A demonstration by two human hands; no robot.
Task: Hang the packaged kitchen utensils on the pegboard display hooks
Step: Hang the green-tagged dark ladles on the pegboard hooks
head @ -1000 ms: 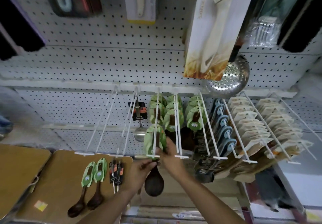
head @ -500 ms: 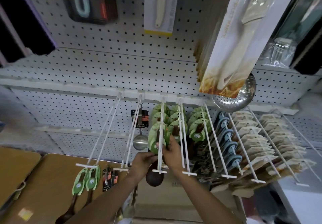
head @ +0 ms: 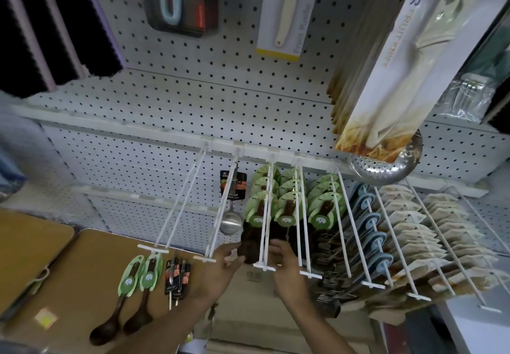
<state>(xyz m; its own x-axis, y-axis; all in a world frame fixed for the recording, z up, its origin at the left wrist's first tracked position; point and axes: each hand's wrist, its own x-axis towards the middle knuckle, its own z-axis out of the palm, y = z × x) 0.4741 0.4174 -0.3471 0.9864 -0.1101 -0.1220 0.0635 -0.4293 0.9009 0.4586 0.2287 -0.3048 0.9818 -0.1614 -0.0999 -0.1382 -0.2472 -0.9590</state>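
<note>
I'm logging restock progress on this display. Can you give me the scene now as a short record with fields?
setting: white pegboard wall with white wire display hooks
left hand: open, fingers at the dark wooden spoon bowl hanging below the hook
right hand: open, beside the hook's front end
hook being filled: carries green-carded wooden spoons
waiting on brown table: two green-carded wooden spoons, dark-carded utensil packs

Two wooden spoons (head: 121, 295) on table (head: 82, 257)

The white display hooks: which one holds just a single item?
The second hook from the left, carrying one steel ladle; the leftmost is bare, the rest are crowded.
</note>
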